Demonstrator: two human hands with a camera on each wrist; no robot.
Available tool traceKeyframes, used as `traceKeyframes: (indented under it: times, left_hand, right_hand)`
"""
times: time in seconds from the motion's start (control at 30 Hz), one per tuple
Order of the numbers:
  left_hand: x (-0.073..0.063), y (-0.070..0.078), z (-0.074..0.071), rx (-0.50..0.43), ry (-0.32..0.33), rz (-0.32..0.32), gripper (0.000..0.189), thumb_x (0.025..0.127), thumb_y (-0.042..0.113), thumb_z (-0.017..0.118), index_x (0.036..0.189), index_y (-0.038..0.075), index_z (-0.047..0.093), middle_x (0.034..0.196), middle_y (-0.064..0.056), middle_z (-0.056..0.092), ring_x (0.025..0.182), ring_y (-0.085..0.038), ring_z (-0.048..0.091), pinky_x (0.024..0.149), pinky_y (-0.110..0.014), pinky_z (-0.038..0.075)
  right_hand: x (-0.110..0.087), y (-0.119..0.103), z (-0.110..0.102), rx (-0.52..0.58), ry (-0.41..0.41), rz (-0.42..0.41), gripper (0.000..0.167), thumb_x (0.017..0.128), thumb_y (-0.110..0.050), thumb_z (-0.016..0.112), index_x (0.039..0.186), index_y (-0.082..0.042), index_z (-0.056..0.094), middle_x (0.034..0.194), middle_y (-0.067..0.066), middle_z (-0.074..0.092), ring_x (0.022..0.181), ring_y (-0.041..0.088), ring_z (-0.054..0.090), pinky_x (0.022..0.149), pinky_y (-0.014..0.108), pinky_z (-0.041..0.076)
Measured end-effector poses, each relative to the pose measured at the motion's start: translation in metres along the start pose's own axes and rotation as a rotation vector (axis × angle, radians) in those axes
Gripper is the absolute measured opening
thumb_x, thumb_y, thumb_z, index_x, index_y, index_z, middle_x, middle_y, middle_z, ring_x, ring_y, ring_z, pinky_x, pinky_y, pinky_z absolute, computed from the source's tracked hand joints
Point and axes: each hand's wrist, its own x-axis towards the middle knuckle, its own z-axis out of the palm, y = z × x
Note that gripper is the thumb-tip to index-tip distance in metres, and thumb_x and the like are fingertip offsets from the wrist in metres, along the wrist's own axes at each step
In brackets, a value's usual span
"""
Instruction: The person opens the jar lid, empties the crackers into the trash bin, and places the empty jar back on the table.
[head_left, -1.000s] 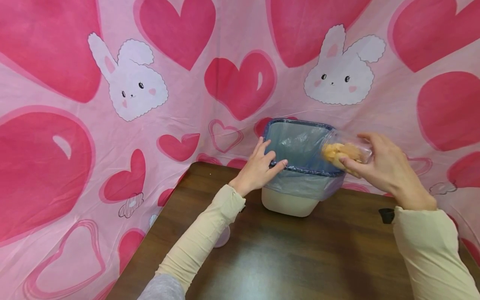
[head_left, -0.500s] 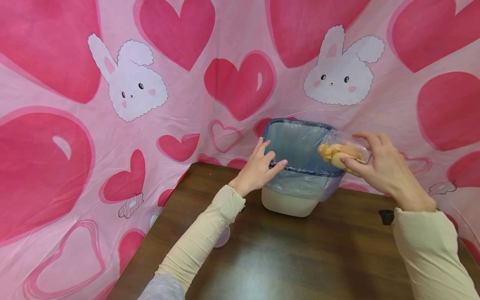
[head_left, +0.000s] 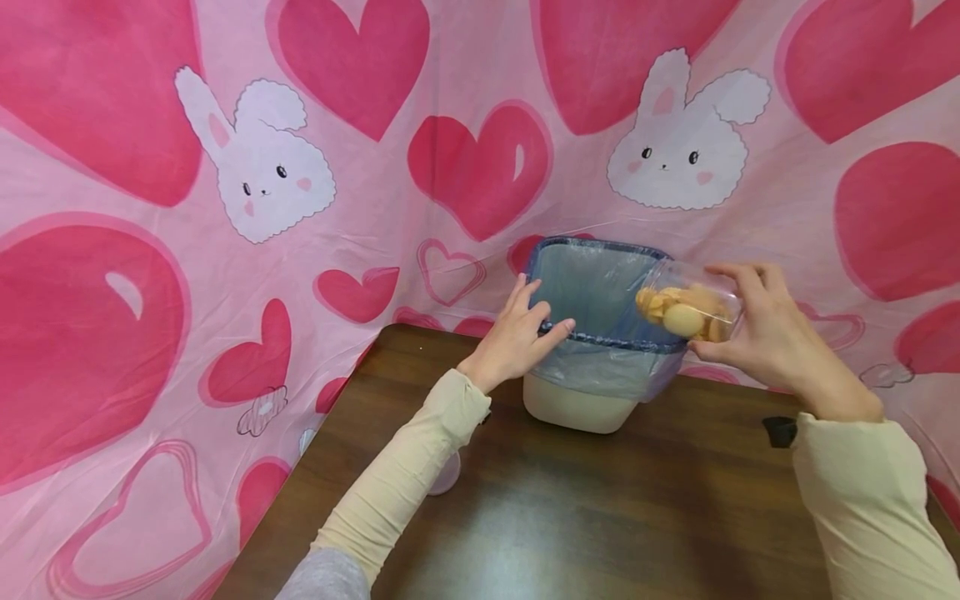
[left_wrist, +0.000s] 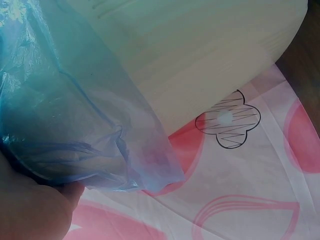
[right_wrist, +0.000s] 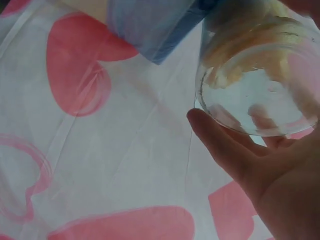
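A cream trash bin (head_left: 581, 408) lined with a translucent blue bag (head_left: 600, 371) stands toward the back of the table. My left hand (head_left: 513, 337) holds the bin's near left corner, its thumb over the front rim and other fingers along the left side. In the left wrist view, part of that hand (left_wrist: 32, 210) shows beside the hanging bag (left_wrist: 100, 145). My right hand (head_left: 772, 333) grips a clear jar (head_left: 712, 287) by its base end, tipped sideways with its mouth at the bin's right rim. Yellow, biscuit-like pieces (head_left: 684, 319) lie inside the jar. Through its clear base (right_wrist: 255, 100), fingers show.
On the brown wooden table (head_left: 585, 517), a round translucent disc (head_left: 446, 473), partly hidden by the left forearm, lies left of the bin. A pink heart-and-rabbit cloth (head_left: 480, 67) hangs close behind the bin and on the left.
My right thumb has shifted lower on the jar, showing a round yellow piece behind where it was. The contents have slid slightly toward the mouth. My left hand and the bin stay put.
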Motion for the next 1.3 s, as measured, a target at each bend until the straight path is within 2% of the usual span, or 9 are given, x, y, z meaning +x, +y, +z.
traceKeyframes:
  times: [0.23,0.33,0.43,0.53,0.67,0.83,1.0,1.3]
  left_hand:
    - [0.0005,0.0005,-0.0005,0.005,0.000,-0.003,0.044,0.096,0.057,0.042,0.085,0.015,0.050,0.158,-0.014,0.024,0.151,-0.030,0.000,0.118,-0.050,0.024]
    - [0.0006,0.0007,-0.0011,0.003,0.000,-0.004,0.044,0.096,0.056,0.043,0.085,0.015,0.050,0.158,-0.014,0.024,0.151,-0.030,0.000,0.118,-0.050,0.024]
    - [0.0006,0.0007,-0.0017,0.002,0.003,-0.003,0.043,0.096,0.056,0.043,0.084,0.015,0.050,0.158,-0.014,0.024,0.151,-0.030,0.000,0.118,-0.050,0.024]
    - [0.0004,0.0006,-0.0020,0.000,0.008,0.001,0.043,0.096,0.056,0.043,0.084,0.015,0.050,0.158,-0.015,0.024,0.151,-0.031,0.001,0.118,-0.051,0.024]
    - [0.0001,0.0002,-0.0020,0.001,0.008,0.001,0.043,0.096,0.056,0.043,0.084,0.015,0.050,0.158,-0.015,0.025,0.151,-0.030,0.000,0.118,-0.051,0.023]
    - [-0.0002,0.0001,-0.0019,0.005,0.006,0.000,0.044,0.096,0.056,0.042,0.085,0.014,0.050,0.158,-0.015,0.024,0.151,-0.030,0.000,0.118,-0.050,0.023]
    - [-0.0002,-0.0001,-0.0012,0.001,0.002,0.000,0.045,0.096,0.057,0.042,0.085,0.014,0.050,0.158,-0.015,0.024,0.151,-0.030,0.000,0.118,-0.051,0.024]
    - [0.0002,-0.0004,-0.0007,-0.003,0.000,0.002,0.044,0.095,0.057,0.043,0.087,0.015,0.050,0.158,-0.015,0.024,0.151,-0.030,0.000,0.118,-0.051,0.023]
  right_hand:
    - [-0.0005,0.0032,0.0013,-0.007,0.029,-0.025,0.091,0.063,-0.014,0.087,0.140,-0.005,0.038,0.127,0.031,0.034,0.099,0.045,0.042,0.075,0.065,0.042]
    - [-0.0007,0.0034,0.0021,-0.026,0.062,-0.050,0.089,0.063,-0.015,0.088,0.138,-0.004,0.041,0.119,0.027,0.039,0.091,0.036,0.042,0.066,0.050,0.044]
    - [-0.0006,0.0026,0.0024,-0.037,0.082,-0.061,0.087,0.063,-0.017,0.088,0.136,-0.004,0.043,0.110,0.022,0.043,0.087,0.028,0.040,0.059,0.032,0.039]
    - [0.0002,0.0022,0.0024,-0.033,0.080,-0.062,0.086,0.065,-0.019,0.087,0.136,-0.002,0.043,0.106,0.019,0.045,0.087,0.025,0.041,0.057,0.025,0.036]
    - [0.0008,0.0022,0.0019,-0.018,0.071,-0.042,0.084,0.068,-0.024,0.085,0.137,-0.001,0.042,0.101,0.016,0.048,0.086,0.025,0.043,0.058,0.023,0.035]
    - [0.0018,0.0023,0.0000,-0.010,0.037,0.035,0.085,0.073,-0.033,0.082,0.140,-0.001,0.040,0.094,0.014,0.053,0.084,0.027,0.048,0.059,0.025,0.038]
    - [0.0016,0.0026,0.0000,-0.002,0.010,0.082,0.086,0.076,-0.041,0.079,0.141,-0.002,0.038,0.096,0.016,0.054,0.084,0.030,0.050,0.059,0.030,0.039]
    - [-0.0007,0.0031,-0.0001,0.005,-0.009,0.131,0.086,0.080,-0.047,0.073,0.143,-0.003,0.034,0.097,0.017,0.056,0.084,0.031,0.053,0.058,0.031,0.040]
